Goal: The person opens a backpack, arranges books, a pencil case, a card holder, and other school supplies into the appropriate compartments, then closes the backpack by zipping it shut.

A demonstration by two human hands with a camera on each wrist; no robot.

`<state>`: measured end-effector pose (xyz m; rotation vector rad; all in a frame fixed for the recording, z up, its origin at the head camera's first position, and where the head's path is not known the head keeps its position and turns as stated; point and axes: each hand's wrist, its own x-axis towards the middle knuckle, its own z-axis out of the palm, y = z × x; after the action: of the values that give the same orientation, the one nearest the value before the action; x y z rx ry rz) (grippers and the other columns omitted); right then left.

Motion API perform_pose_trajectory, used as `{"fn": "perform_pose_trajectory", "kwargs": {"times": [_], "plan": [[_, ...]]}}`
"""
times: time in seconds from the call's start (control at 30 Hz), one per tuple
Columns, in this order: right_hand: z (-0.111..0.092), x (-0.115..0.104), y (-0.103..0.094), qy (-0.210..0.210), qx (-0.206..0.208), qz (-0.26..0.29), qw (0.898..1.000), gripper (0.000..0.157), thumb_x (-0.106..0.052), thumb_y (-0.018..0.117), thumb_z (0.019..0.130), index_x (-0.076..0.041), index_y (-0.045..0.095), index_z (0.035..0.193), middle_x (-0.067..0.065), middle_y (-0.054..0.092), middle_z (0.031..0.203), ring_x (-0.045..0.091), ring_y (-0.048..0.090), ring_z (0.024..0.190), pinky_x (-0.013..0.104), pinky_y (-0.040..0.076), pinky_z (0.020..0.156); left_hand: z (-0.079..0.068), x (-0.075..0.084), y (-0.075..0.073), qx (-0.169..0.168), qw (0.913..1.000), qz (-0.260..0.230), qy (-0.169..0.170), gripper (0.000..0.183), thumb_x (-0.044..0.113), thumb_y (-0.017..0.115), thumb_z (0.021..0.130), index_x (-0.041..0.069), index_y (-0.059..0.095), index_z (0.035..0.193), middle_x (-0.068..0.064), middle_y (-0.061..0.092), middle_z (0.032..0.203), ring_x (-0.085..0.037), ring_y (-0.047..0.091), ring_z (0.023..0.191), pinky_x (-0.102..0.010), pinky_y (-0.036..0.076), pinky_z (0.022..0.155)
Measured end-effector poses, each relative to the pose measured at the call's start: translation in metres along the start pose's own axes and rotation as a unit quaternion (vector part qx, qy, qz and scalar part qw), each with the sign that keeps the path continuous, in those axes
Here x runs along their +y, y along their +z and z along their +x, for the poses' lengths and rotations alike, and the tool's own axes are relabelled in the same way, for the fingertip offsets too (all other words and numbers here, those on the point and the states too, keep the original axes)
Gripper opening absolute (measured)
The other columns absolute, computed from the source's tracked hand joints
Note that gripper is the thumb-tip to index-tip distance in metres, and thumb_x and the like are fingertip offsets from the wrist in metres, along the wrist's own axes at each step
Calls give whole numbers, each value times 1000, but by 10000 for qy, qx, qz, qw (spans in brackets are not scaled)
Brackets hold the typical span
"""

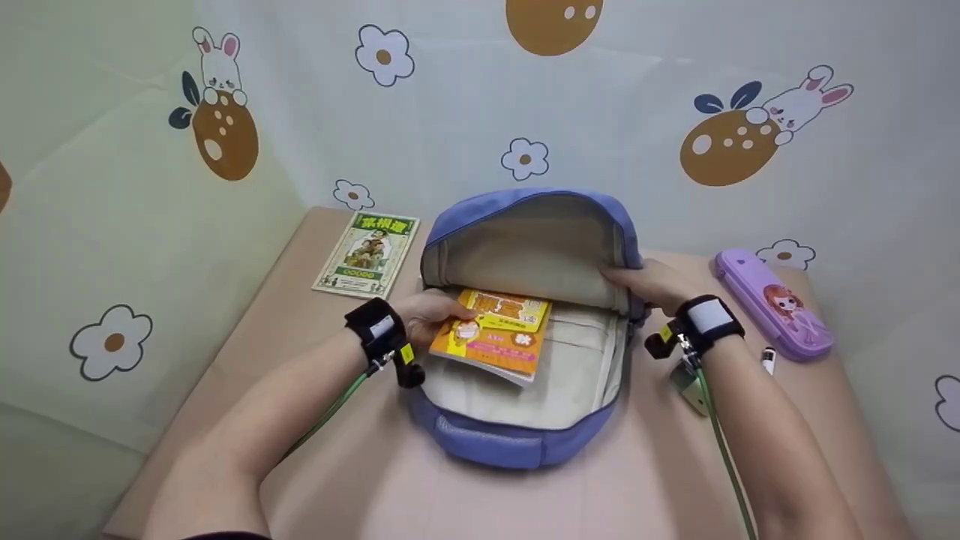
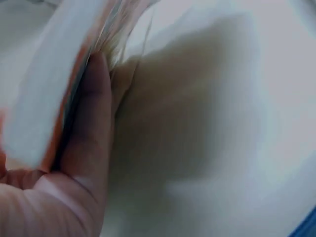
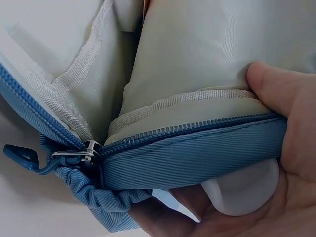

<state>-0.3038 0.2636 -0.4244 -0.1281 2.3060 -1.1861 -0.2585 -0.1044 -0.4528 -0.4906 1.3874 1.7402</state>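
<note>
A blue backpack (image 1: 491, 450) lies unzipped on the table, its pale lining showing and its front panel raised toward the back. In my left hand (image 1: 426, 311) is an orange and yellow book (image 1: 487, 349), gripped at its left edge and tilted over the open main compartment. The left wrist view shows the thumb (image 2: 89, 133) along one cover of the book (image 2: 47, 94). My right hand (image 1: 656, 285) pinches the right edge of the raised panel, thumb on the lining and fingers behind. Beside those fingers, a smooth white rounded piece (image 3: 244, 190) shows under the zipped edge (image 3: 197, 158).
A green illustrated booklet (image 1: 367, 255) lies at the back left of the table (image 1: 315, 480). To the right are a purple pencil case (image 1: 776, 304), a small black-and-white stick (image 1: 768, 361) and a pale green object (image 1: 694, 390) partly behind my wrist. Patterned cloth (image 1: 450, 112) hangs behind.
</note>
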Motion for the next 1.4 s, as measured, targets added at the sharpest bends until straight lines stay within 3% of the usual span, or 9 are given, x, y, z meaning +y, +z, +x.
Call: {"fn": "perform_pose_trajectory", "kwargs": {"times": [0.1,0.3,0.53,0.63,0.93,1.07,1.17,1.27,1.4], "plan": [[0,0,-1,10,-120,52,9999,72,-60,59,97,5,52,129,18,53,126,33,55,115,45,46,99,5,0,4,177,9998,42,124,26,3,56,103,-8,53,127,-19,67,111,-29,70,93,-38,59,85],[0,0,0,1,-104,121,9999,73,-58,60,97,4,50,134,19,51,133,34,51,121,47,44,102,18,0,27,506,9956,712,341,25,6,62,101,-7,59,122,-18,70,108,-27,71,92,-38,60,84],[3,1,4,-176,-129,129,9997,70,-55,61,98,3,49,134,19,50,134,33,50,123,47,42,105,27,-4,38,1045,9768,1770,601,18,9,69,97,-4,63,108,-13,71,92,-21,71,79,-32,61,73],[4,1,4,-287,-127,35,9995,70,-55,60,99,3,48,138,20,49,136,32,48,124,48,40,107,25,-4,38,1112,9738,1882,626,19,9,70,95,-4,64,107,-13,71,92,-20,70,79,-31,60,73],[6,4,6,-189,-120,301,9993,77,-54,60,99,3,41,146,23,52,137,34,50,125,55,42,107,0,0,34,769,9733,1999,825,27,8,64,98,-8,62,120,-13,65,114,-20,64,103,-33,54,94],[8,6,6,-242,-142,271,9992,78,-56,59,99,2,40,149,23,51,139,35,49,126,55,39,109,-19,3,27,478,9652,2367,1005,10,10,61,100,0,60,103,-5,53,88,-15,53,82,-26,47,80],[7,6,5,-171,-130,232,9995,80,-58,59,98,2,42,148,23,52,138,35,50,126,54,39,109,-33,5,20,402,9561,2704,1058,9,12,62,99,4,57,97,-2,48,83,-13,45,75,-28,41,74],[6,6,5,-97,-153,205,9996,81,-60,59,97,2,42,147,23,51,139,35,49,126,53,40,109,-46,7,10,351,9540,2800,1012,23,12,64,98,-3,62,114,-10,60,104,-19,57,94,-32,50,93],[6,6,5,-174,-222,118,9995,76,-59,58,98,2,45,141,21,50,134,34,49,121,47,45,101,-60,9,-8,237,9530,2841,1029,48,15,62,100,-10,52,140,-25,58,138,-34,54,130,-44,40,113]]}}
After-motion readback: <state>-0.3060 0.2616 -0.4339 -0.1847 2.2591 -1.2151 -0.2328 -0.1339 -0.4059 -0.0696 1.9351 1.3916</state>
